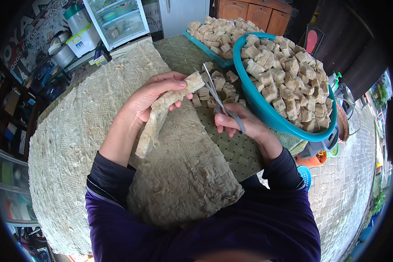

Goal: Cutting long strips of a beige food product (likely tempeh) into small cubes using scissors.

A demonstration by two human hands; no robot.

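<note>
A long strip of fibrous mineral wool [165,106] is pinched in my left hand [157,91], its lower end hanging over a large sheet of the same wool [95,131]. In my right hand [239,121] is a pair of scissors [216,95] with grey handles. The parted blades point up, just right of the strip's far end. Loose cut cubes [219,82] lie on the woven-pattern table [239,150] beyond and beneath the scissors. Close to my right hand stands an oval teal basin [265,109] heaped with wool cubes [288,82].
Behind the basin, a teal tray [201,49] holds more cubes. A glass-front cabinet [118,23] and a storage box [82,41] are at the back left. On the right, an orange bucket [309,161] and a blue plastic basket [304,177] stand by the paved floor [344,196].
</note>
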